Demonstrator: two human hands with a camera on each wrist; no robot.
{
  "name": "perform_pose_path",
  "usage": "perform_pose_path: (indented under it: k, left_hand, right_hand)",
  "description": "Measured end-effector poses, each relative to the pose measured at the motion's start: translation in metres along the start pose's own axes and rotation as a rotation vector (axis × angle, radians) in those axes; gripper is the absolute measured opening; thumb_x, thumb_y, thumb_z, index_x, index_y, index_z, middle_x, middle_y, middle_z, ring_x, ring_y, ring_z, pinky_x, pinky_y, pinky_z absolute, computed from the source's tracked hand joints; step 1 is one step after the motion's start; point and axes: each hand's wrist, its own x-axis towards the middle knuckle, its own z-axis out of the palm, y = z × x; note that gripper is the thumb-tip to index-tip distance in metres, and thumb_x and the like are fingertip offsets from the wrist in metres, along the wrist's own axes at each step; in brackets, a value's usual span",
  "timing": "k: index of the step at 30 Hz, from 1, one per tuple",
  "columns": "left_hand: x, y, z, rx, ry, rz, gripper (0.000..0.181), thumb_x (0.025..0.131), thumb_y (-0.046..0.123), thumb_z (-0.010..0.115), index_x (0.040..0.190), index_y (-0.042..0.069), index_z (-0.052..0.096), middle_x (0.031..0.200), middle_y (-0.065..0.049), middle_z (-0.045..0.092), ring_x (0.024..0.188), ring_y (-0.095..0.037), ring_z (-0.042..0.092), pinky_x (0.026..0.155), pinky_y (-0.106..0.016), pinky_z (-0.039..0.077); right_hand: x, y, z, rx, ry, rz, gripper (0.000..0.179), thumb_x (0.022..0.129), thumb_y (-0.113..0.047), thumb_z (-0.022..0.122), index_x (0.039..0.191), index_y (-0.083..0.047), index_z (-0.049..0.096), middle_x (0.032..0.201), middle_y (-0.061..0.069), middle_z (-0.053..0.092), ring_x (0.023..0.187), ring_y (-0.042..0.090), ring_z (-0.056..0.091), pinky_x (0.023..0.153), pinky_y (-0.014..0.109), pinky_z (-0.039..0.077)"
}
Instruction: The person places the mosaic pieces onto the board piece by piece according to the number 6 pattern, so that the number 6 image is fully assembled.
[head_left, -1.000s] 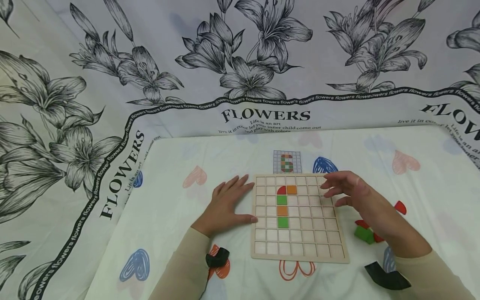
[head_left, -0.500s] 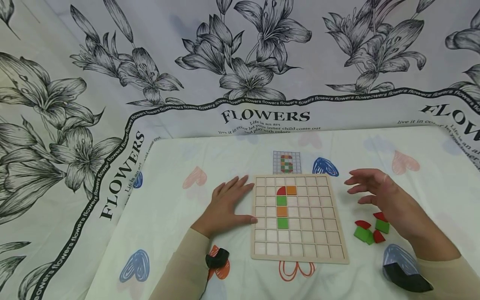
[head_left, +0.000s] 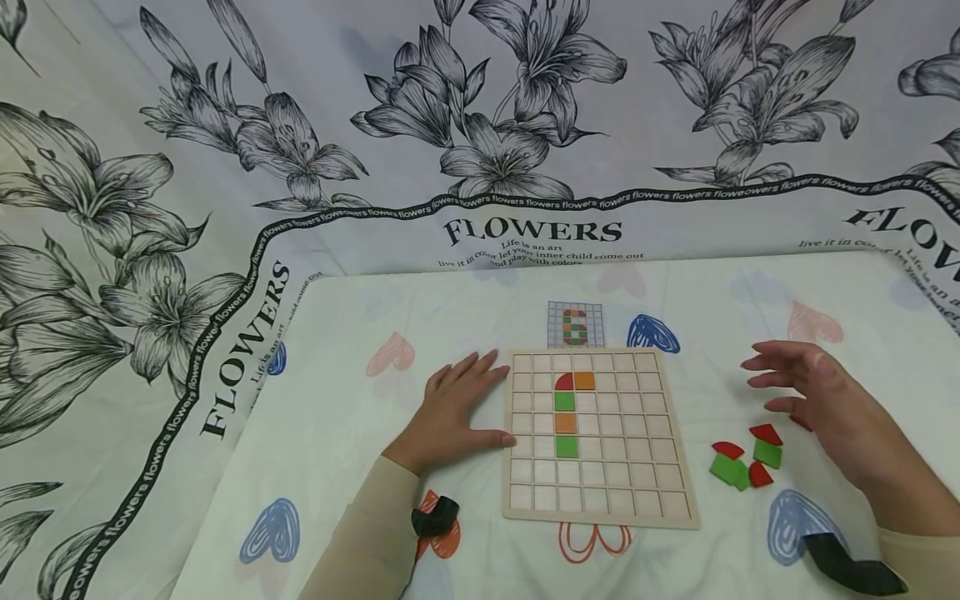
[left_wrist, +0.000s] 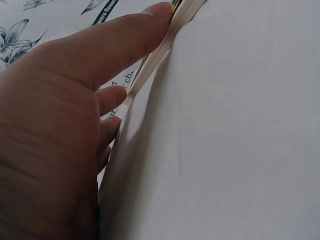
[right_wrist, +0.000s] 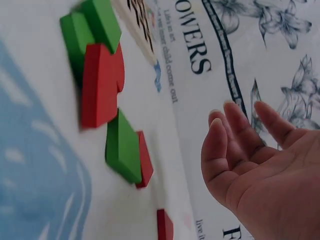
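Observation:
A wooden grid board (head_left: pixel 630 475) lies on the table, holding a red quarter-round block (head_left: pixel 564 382), an orange block (head_left: pixel 584 381) beside it, and green, orange and green blocks in a column below. My left hand (head_left: pixel 453 412) rests at the board's left edge, thumb touching the rim and fingers spread. In the left wrist view the thumb (left_wrist: pixel 125 42) lies against the board's side. My right hand (head_left: pixel 817 400) hovers right of the board with relaxed, slightly bent fingers and holds nothing. Near it sit loose green blocks (right_wrist: pixel 122 147) and red quarter-round blocks (right_wrist: pixel 100 87).
Behind the board lies a small pattern card (head_left: pixel 575 323) with a coloured figure on a grid. A white cloth (head_left: pixel 337 333) printed with hearts covers the table. A flower-printed curtain (head_left: pixel 405 167) hangs at the back and left.
My right hand has moved right, from over the board's right edge to beyond the loose blocks, uncovering more of them. The left hand has stayed at the board's edge.

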Motion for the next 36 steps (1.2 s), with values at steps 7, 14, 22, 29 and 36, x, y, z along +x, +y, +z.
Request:
perform_pose_path:
  k: [7,14,22,29,36]
  left_hand:
    - [-0.001,0.0,0.0,-0.018,-0.002,-0.005,0.099,0.087,0.075,0.074,0.171,0.036,0.038,0.179,0.015,0.017,0.164,-0.01,0.005,0.128,-0.053,0.005]
    - [-0.001,0.0,0.001,-0.013,-0.007,-0.004,0.099,0.088,0.076,0.073,0.171,0.037,0.037,0.179,0.016,0.017,0.164,-0.01,0.004,0.128,-0.053,0.005]
    - [-0.001,0.001,0.0,-0.015,0.002,0.005,0.099,0.088,0.075,0.074,0.171,0.036,0.038,0.179,0.015,0.018,0.164,-0.011,0.006,0.128,-0.053,0.006]
    - [0.0,0.001,-0.001,-0.015,0.005,0.008,0.099,0.087,0.076,0.074,0.171,0.035,0.039,0.179,0.015,0.018,0.164,-0.012,0.006,0.128,-0.053,0.006]
    - [0.0,0.0,-0.001,-0.016,0.003,0.006,0.1,0.087,0.077,0.073,0.171,0.035,0.039,0.179,0.015,0.018,0.164,-0.011,0.006,0.128,-0.053,0.006]
  right_hand:
    - [-0.003,0.015,-0.009,-0.057,0.064,0.049,0.041,0.12,-0.031,0.027,0.154,-0.034,0.05,0.141,-0.005,0.057,0.12,0.011,0.056,0.088,0.015,0.049]
    - [-0.007,0.03,-0.02,-0.172,0.131,0.126,0.039,0.119,-0.03,0.034,0.153,-0.021,0.051,0.13,-0.021,0.056,0.107,0.003,0.055,0.077,0.014,0.049]
    - [-0.009,0.04,-0.027,-0.223,0.132,0.216,0.032,0.119,-0.032,0.039,0.142,-0.015,0.055,0.113,-0.03,0.057,0.096,0.001,0.052,0.071,0.015,0.046]
    - [-0.009,0.036,-0.035,-0.364,0.067,0.383,0.059,0.119,-0.043,0.041,0.15,0.007,0.05,0.128,0.023,0.065,0.089,0.009,0.052,0.067,0.015,0.047]
    - [-0.012,0.044,-0.044,-0.433,0.019,0.379,0.052,0.109,-0.034,0.071,0.143,0.004,0.06,0.114,0.013,0.07,0.084,0.007,0.059,0.067,0.016,0.047]
